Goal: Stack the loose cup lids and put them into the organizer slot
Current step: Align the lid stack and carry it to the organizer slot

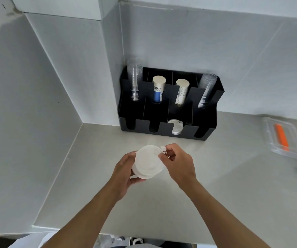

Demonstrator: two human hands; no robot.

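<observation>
Lids (148, 162) sit stacked above the table (215, 194), cupped by the left hand (124, 173); the right hand (178, 164) pinches a flap. Light, thin plastic likely slips; best squeezed at the rims toward the organizer (205, 135).

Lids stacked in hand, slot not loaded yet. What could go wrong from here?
1. The lid stack looks uneven at the bottom; held in the left hand with the right hand pinching one tab, it may splay or drop.
2. The third front slot of the organizer already holds a lid lying tilted; new lids may jam on it.
3. Reaching in could knock the paper cup stack behind that slot.
</observation>
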